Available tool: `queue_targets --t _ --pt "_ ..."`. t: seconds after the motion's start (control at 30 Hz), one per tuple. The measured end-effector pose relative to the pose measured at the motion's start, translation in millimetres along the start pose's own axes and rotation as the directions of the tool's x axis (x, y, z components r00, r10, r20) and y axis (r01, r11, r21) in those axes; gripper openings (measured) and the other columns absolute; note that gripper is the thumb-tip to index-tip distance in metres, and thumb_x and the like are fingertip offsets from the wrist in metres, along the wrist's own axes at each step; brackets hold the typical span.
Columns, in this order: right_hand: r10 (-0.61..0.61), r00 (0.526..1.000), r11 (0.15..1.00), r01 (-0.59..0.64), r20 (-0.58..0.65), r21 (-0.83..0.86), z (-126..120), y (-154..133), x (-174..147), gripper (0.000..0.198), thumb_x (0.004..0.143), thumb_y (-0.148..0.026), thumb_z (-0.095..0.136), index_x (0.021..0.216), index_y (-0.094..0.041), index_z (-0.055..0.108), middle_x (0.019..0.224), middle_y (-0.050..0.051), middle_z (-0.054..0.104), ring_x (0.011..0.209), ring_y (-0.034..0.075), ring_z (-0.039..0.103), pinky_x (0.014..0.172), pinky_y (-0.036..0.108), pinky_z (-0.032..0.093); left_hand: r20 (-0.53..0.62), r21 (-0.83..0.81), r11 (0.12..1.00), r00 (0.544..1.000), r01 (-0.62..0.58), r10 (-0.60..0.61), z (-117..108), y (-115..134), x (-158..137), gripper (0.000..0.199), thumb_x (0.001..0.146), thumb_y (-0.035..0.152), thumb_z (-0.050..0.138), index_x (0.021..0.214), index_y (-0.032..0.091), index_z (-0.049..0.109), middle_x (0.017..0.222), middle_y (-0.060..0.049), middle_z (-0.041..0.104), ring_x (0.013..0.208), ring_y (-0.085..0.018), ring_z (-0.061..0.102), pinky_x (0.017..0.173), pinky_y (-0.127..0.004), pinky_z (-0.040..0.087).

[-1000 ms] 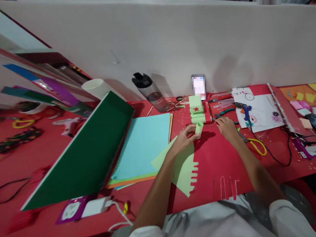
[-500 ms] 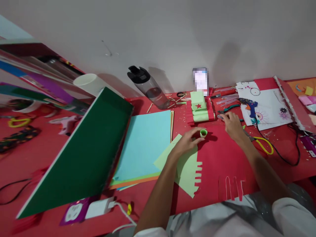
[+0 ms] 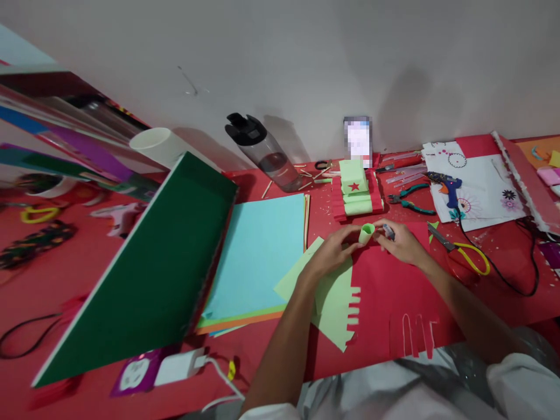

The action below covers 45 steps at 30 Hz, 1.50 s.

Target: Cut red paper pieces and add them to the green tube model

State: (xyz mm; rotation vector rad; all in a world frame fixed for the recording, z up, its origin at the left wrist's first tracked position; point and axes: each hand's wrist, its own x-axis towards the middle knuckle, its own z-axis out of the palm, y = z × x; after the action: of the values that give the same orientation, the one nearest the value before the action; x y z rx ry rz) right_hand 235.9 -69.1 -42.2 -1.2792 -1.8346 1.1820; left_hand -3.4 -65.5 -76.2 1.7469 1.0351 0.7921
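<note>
My left hand [image 3: 338, 249] pinches a small rolled tube of light green paper [image 3: 367, 233] above a red paper sheet [image 3: 376, 291]. Close on its right, my right hand [image 3: 400, 241] is closed around a short greyish, pen-like object [image 3: 388, 232]; its exact kind is unclear. The right fingertips are at the tube's side, but whether they touch it I cannot tell. Beneath my left hand lie light green sheets [image 3: 335, 315], with notches along one edge. Just beyond both hands sits a red and green paper tank model [image 3: 356, 189] with a red star.
Yellow-handled scissors [image 3: 472, 256], pliers [image 3: 413, 198] and a blue glue gun [image 3: 450, 189] with a trailing cord lie on the right. A bottle [image 3: 273, 163] leans at the back. Coloured paper [image 3: 262, 251] and a tilted green board [image 3: 149, 274] occupy the left.
My right hand has come left from beside the pliers to the green paper tube, bringing the greyish object. My left hand has shifted the tube slightly right and tilted it.
</note>
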Motion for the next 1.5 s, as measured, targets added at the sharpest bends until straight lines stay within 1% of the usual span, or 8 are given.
queue_targets --t 0.17,0.43,0.83,0.97,1.07,1.27,1.4,1.5 --pt "0.003 0.998 0.984 -0.013 0.055 0.178 11 3 0 0.025 0.097 -0.031 0.061 0.116 -0.019 0.07 0.089 0.003 0.076 0.072 0.017 0.072 0.07 0.029 0.056 0.005 0.056 0.998 1.0 -0.018 0.018 -1 7 -1 0.035 0.097 0.038 0.07 0.129 0.024 0.072 0.131 -0.014 0.074 0.12 -0.03 0.07 0.104 -0.046 0.056" --pt "-0.124 0.992 0.991 0.124 0.002 -0.06 7 -1 -2 0.027 0.097 -0.025 0.058 0.116 -0.021 0.077 0.116 0.009 0.079 0.106 0.023 0.073 0.097 0.037 0.054 0.002 0.159 0.98 0.992 -0.123 0.124 -3 14 -1 0.028 0.102 0.037 0.065 0.126 0.023 0.07 0.127 -0.013 0.072 0.119 -0.028 0.067 0.103 -0.043 0.052" --pt "-0.005 0.999 0.998 0.007 0.046 -0.06 0 1 -3 0.027 0.1 -0.037 0.06 0.114 -0.021 0.076 0.095 0.003 0.079 0.081 0.019 0.07 0.078 0.03 0.05 0.032 0.252 0.964 0.997 -0.08 0.075 4 19 -3 0.028 0.104 0.047 0.06 0.115 0.022 0.066 0.104 -0.007 0.067 0.094 -0.024 0.064 0.084 -0.035 0.05" --pt "-0.026 0.999 1.0 0.026 -0.027 0.003 -12 -2 -2 0.034 0.106 -0.048 0.05 0.11 -0.02 0.069 0.094 0.003 0.075 0.077 0.017 0.066 0.072 0.028 0.048 0.02 0.25 0.963 0.995 -0.097 0.095 5 17 -3 0.03 0.103 0.05 0.061 0.115 0.022 0.066 0.099 -0.006 0.065 0.087 -0.023 0.061 0.079 -0.033 0.048" --pt "-0.061 0.992 0.991 0.046 -0.113 -0.129 -22 -1 -2 0.04 0.111 -0.047 0.037 0.104 -0.02 0.066 0.087 0.004 0.072 0.076 0.019 0.066 0.069 0.029 0.045 0.018 0.253 0.962 0.995 -0.1 0.098 7 17 -3 0.03 0.104 0.049 0.061 0.118 0.023 0.066 0.098 -0.006 0.065 0.087 -0.023 0.061 0.08 -0.034 0.048" --pt "-0.037 0.988 0.719 -0.079 -0.152 -0.691 -29 8 -1 0.038 0.113 -0.042 0.037 0.115 -0.023 0.07 0.085 0.009 0.078 0.074 0.027 0.07 0.063 0.032 0.034 0.01 0.254 0.965 0.998 -0.059 0.058 6 19 -4 0.029 0.102 0.047 0.063 0.115 0.022 0.068 0.098 -0.007 0.067 0.087 -0.024 0.062 0.082 -0.036 0.05" --pt "0.022 0.993 0.527 -0.109 -0.114 -0.843 -29 9 5 0.041 0.114 -0.049 0.037 0.121 -0.025 0.07 0.083 0.009 0.079 0.07 0.027 0.071 0.059 0.032 0.029 0.002 0.25 0.967 0.999 -0.04 0.041 6 17 -4 0.03 0.102 0.046 0.064 0.12 0.023 0.067 0.107 -0.008 0.07 0.095 -0.025 0.065 0.087 -0.037 0.051" --pt "0.024 0.994 0.475 -0.103 -0.104 -0.874 -29 9 9 0.039 0.113 -0.051 0.04 0.123 -0.026 0.068 0.089 0.01 0.081 0.074 0.026 0.073 0.059 0.031 0.03 -0.004 0.25 0.968 0.999 -0.029 0.031 6 16 -4 0.03 0.101 0.047 0.065 0.12 0.023 0.067 0.111 -0.008 0.071 0.098 -0.025 0.066 0.088 -0.037 0.051"
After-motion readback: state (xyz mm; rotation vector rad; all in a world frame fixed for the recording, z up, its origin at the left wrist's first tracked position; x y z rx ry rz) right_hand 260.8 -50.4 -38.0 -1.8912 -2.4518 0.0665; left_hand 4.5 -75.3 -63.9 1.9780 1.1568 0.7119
